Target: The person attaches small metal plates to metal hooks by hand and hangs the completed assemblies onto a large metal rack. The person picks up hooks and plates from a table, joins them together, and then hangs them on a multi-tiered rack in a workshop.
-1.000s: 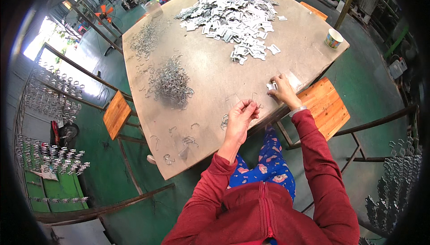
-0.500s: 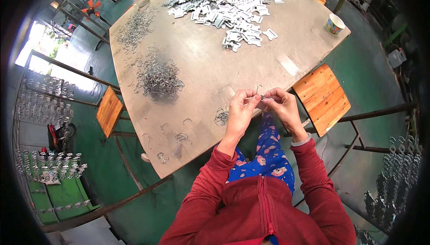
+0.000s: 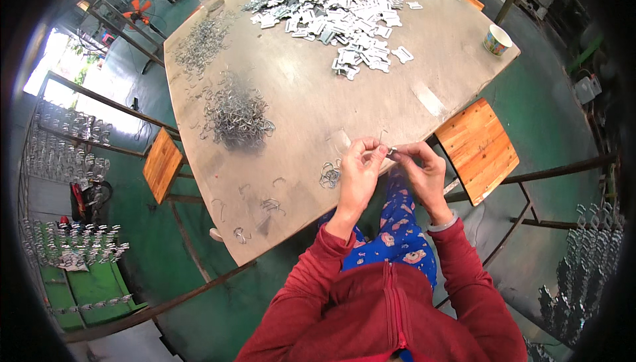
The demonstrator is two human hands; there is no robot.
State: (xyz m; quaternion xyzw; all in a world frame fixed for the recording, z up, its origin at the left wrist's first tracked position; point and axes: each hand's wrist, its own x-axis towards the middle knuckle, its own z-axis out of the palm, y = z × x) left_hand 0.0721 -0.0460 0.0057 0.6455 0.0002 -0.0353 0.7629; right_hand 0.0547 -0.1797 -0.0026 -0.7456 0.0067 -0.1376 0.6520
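Over the table's near edge my left hand (image 3: 360, 170) and my right hand (image 3: 424, 175) meet, fingertips almost touching. A thin bent metal wire (image 3: 381, 135) sticks up from the pinched fingers of my left hand. Between the two hands is a small shiny metal piece (image 3: 393, 151), pinched by my right hand; fingers cover most of it, so its shape cannot be made out. Just left of my left hand lies a small cluster of metal wire rings or hooks (image 3: 329, 174) on the table.
On the table (image 3: 305, 110) lie a big heap of flat metal plates (image 3: 331, 11), a tangled pile of wire hooks (image 3: 237, 118) and scattered small hooks (image 3: 202, 43). A paper cup (image 3: 497, 40) stands at the right edge. Wooden stools (image 3: 478, 150) flank the table.
My hands stay together at the table's edge. My right hand has turned and shifted slightly down, and the shiny metal piece between the fingertips shows more clearly.
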